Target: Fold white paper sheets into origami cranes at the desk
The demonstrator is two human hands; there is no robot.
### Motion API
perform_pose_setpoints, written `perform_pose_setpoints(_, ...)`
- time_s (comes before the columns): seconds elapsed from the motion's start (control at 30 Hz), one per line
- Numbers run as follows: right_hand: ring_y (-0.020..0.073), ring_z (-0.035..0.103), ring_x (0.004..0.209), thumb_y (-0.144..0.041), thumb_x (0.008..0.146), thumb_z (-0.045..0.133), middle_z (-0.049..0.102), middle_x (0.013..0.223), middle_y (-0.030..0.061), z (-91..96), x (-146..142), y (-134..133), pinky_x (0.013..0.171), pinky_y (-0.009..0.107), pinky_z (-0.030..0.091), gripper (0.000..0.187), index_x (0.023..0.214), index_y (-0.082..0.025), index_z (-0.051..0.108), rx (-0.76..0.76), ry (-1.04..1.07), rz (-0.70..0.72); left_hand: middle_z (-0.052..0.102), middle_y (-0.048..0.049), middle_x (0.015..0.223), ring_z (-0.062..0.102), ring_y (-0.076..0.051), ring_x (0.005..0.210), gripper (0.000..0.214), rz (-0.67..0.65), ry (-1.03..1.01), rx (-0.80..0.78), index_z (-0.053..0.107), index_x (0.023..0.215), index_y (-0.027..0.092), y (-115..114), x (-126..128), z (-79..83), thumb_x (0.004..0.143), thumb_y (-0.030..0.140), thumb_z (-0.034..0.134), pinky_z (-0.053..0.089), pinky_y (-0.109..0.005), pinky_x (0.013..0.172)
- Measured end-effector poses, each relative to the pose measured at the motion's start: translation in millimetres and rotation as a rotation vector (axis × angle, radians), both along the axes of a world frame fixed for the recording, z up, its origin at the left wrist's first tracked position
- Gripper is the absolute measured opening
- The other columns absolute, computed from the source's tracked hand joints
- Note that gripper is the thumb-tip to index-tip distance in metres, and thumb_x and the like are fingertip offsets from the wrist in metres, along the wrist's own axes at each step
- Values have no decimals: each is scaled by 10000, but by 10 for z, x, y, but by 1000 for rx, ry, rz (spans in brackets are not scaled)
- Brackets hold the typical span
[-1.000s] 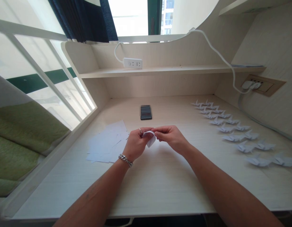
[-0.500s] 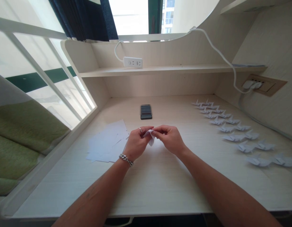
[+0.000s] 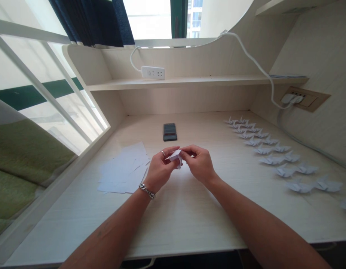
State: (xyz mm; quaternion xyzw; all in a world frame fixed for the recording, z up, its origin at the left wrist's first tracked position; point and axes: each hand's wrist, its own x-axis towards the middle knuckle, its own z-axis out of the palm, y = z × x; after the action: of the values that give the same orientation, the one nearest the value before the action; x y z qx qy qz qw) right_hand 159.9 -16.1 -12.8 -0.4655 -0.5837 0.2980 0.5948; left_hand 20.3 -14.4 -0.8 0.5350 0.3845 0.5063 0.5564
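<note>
White paper is what both hands are busy with: a small folded paper (image 3: 176,157) is held just above the middle of the pale wooden desk (image 3: 189,213). The left hand (image 3: 159,170) pinches it from its nine o'clock side between thumb and fingers, closed narrowly on the fold. It wears a ring (image 3: 163,152) on one finger and a silver chain bracelet (image 3: 147,190) at the wrist. The right hand (image 3: 199,162) comes in from three o'clock, its fingertips also nipped tight on the same piece, so the paper is gripped from both sides and clear of the desk. How far the folding has got I cannot tell, as the fingers cover much of it.

Taking the hands as the centre of the dial, a loose spread of flat white sheets (image 3: 122,170) lies on the desk at nine o'clock, just beside the left hand. A dark phone (image 3: 170,132) lies flat at twelve o'clock, a little apart from the fingers. From about one o'clock round to four o'clock, two rows of folded paper cranes (image 3: 273,153) run along the desk, well apart from the hands.

Higher up at twelve o'clock a white power strip (image 3: 152,72) sits on the shelf (image 3: 217,80). Its cable (image 3: 254,61) loops across to a wall socket (image 3: 297,99) at two o'clock. A dark blue curtain (image 3: 91,22) hangs at eleven o'clock, and green bedding (image 3: 18,157) lies beyond the white rail at nine.
</note>
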Motion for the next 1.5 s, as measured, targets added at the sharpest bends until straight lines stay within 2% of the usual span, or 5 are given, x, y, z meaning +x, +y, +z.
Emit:
perform_pose_setpoints(0.27, 184, 657, 698, -267, 788, 647, 725, 803, 52, -8, 2, -1, 676, 302, 527, 120, 822, -184, 727, 21, -16, -20, 707, -65, 847, 658, -151, 694, 451, -47, -62, -53, 650, 1106, 110, 7, -1, -12, 669, 176, 733, 552, -312, 681)
perform_pose_setpoints(0.73, 189, 663, 689, -290, 775, 667, 726, 782, 55, -1, 24, 15, 669, 310, 531, 131, 811, -181, 730, 0, 5, 6, 719, -61, 797, 668, -158, 664, 521, -52, -59, -49, 652, 1122, 107, 14, -23, -24, 640, 219, 812, 558, -334, 686)
perform_pose_setpoints(1.13, 182, 653, 695, -288, 739, 689, 721, 770, 51, -12, 92, 77, 655, 305, 526, 141, 808, -172, 730, -29, 48, 80, 719, -66, 939, 670, -152, 747, 619, -103, -65, -84, 660, 1117, 124, 6, -27, 16, 523, 72, 827, 563, -300, 725)
perform_pose_setpoints(1.33, 181, 668, 713, -231, 705, 683, 728, 792, 60, -42, 117, 97, 675, 305, 536, 131, 806, -166, 735, -59, 29, 119, 712, -52, 700, 666, -154, 654, 488, -19, 47, -49, 629, 1137, 79, 18, -41, -8, 660, 123, 722, 555, -306, 682)
perform_pose_setpoints(1.5, 190, 678, 752, -228, 698, 693, 732, 815, 65, -48, 78, 91, 688, 306, 542, 131, 806, -171, 741, -69, 73, 136, 704, -49, 702, 659, -150, 634, 394, -8, 58, 25, 654, 1065, 68, 39, -33, -27, 674, 109, 668, 537, -288, 646)
